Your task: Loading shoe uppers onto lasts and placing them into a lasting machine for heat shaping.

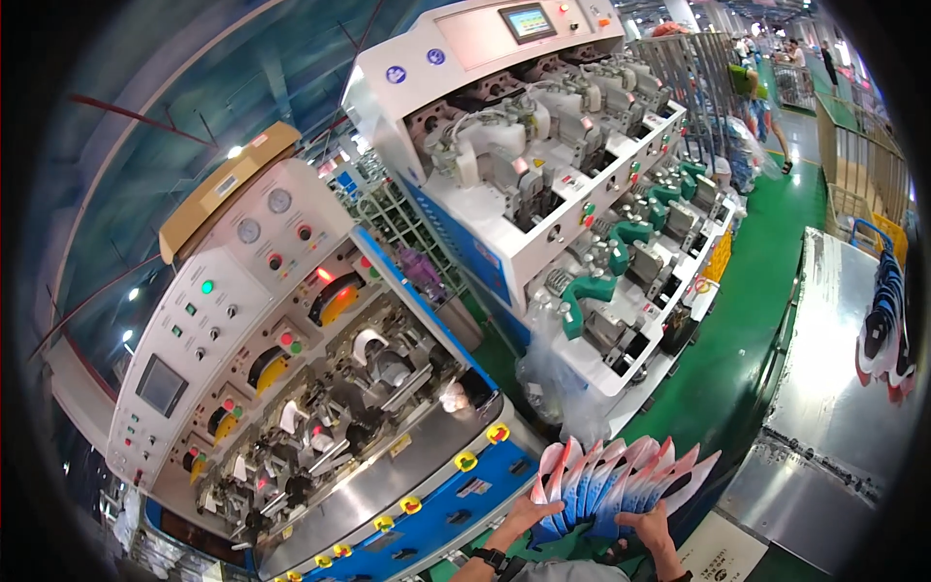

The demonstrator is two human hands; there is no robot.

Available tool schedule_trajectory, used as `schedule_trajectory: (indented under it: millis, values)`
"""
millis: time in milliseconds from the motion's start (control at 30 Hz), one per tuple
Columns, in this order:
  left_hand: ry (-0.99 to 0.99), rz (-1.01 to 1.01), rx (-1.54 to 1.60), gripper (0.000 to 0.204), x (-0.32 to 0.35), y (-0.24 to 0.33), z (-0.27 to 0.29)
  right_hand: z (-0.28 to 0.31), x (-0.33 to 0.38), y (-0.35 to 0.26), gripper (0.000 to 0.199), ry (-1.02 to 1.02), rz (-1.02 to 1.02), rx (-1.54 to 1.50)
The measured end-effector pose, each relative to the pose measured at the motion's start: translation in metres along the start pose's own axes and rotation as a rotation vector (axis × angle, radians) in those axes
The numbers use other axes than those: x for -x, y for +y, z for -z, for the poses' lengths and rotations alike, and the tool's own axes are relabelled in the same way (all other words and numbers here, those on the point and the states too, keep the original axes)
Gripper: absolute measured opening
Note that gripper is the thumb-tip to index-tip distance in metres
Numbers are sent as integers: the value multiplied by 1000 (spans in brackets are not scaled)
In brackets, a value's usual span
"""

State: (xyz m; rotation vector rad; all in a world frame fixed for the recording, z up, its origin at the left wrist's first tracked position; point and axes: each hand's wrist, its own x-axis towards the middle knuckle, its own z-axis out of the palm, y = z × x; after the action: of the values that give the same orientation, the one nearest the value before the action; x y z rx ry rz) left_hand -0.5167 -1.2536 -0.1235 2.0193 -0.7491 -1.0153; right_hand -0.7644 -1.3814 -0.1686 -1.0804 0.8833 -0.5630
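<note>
Between my two hands is a row of several shoe uppers (606, 477), nested side by side, blue low down and fading to white and pinkish red at their pointed upper ends. My left hand (531, 511) is closed on the left end of the row, its thumb lying over the blue part; a dark watch circles that wrist. At the right end, my right hand (648, 529) grips the row with its thumb on top. The fingers beneath the uppers are mostly hidden. The row is held up in front of my body.
On the left stands a white and blue machine (388, 466) with yellow-and-red buttons along its front. Ahead is a taller machine (475, 242) with green clamp parts. A metal table (824, 320) at right carries more dark blue uppers (884, 320). A green floor aisle (776, 209) runs between them.
</note>
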Motion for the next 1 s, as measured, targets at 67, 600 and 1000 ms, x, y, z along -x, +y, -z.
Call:
schedule_trajectory:
  millis: [67, 600, 1000]
  values:
    - [112, -19, 100, 95, 4, -32, 9, -19, 2, -8, 54, -57, 53, -48]
    - [311, 123, 439, 86, 99, -122, 139, -195, 4, -2, 49, -430, 196, 159]
    - [628, 186, 674, 76, 232, -260, 282, -423, 57, 50, 53, -694, 39, 275]
